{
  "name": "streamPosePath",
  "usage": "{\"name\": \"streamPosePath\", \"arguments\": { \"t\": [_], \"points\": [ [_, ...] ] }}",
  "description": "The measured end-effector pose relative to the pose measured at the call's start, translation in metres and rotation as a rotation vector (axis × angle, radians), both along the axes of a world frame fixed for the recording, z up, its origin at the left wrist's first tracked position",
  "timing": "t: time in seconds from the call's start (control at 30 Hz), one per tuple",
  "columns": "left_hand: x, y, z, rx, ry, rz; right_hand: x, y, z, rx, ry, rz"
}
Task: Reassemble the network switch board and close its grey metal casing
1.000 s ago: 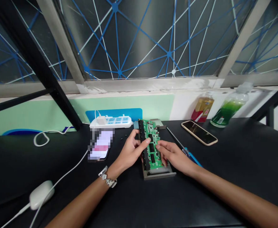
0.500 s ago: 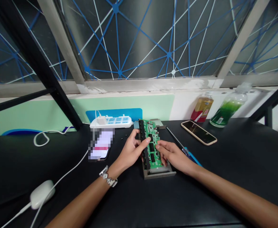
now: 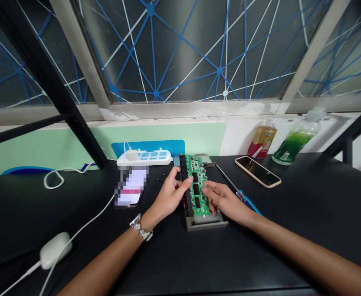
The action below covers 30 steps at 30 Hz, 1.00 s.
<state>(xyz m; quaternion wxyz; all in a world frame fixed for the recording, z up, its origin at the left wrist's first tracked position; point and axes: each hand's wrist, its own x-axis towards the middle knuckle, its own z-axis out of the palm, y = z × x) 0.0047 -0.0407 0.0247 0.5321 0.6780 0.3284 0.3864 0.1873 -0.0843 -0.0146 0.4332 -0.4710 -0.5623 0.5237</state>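
Observation:
A green circuit board [image 3: 198,201] with black chips and a row of black connectors along its left edge lies tilted over a grey metal case [image 3: 206,226]. My left hand [image 3: 173,193] grips the board's left side, thumb on top and fingers around the connector edge. At the right edge, my right hand [image 3: 222,199] holds the board with thumb and fingers; some fingertips are hidden under it. A screwdriver [image 3: 245,199] with a blue handle rests on the table just beyond my right hand.
A phone [image 3: 258,172] lies at the right, before two bottles, one red-yellow [image 3: 262,139] and one green [image 3: 296,142]. At the left are a lit phone [image 3: 133,187], a white power strip [image 3: 146,157] and a white adapter [image 3: 56,250] with cable. Tiny dark pieces lie near the lit phone.
The board has shifted very slightly in my hands, its near end a little farther from me. Both hands keep their hold, and the case stays in place.

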Motion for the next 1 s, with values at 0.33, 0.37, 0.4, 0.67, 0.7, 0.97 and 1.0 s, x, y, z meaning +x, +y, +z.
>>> {"name": "streamPosePath", "arguments": {
  "t": [0.33, 0.37, 0.4, 0.67, 0.7, 0.97, 1.0],
  "points": [
    [-0.0008, 0.0016, -0.0034, 0.013, 0.006, 0.019, -0.0003, -0.0014, 0.0019, 0.006, -0.018, -0.003],
    [-0.0009, 0.0019, -0.0038, 0.014, 0.006, 0.021, -0.0003, -0.0014, 0.0018, 0.007, -0.016, -0.001],
    [-0.001, 0.0022, -0.0042, 0.015, 0.007, 0.023, -0.0004, -0.0015, 0.0017, 0.006, -0.013, -0.002],
    [-0.0008, 0.0028, -0.0051, 0.002, 0.0, 0.015, -0.0009, -0.0008, 0.0019, -0.005, -0.024, 0.0],
    [-0.0006, 0.0025, -0.0048, 0.0, -0.002, 0.014, -0.001, -0.0008, 0.0019, -0.004, -0.026, 0.0],
    [-0.0007, 0.0022, -0.0039, -0.016, -0.005, 0.017, -0.0013, -0.0023, 0.0038, -0.02, -0.018, -0.02],
    [-0.0007, 0.0025, -0.004, -0.021, -0.009, 0.01, -0.001, -0.0023, 0.0045, -0.016, -0.017, -0.018]
  ]
}}
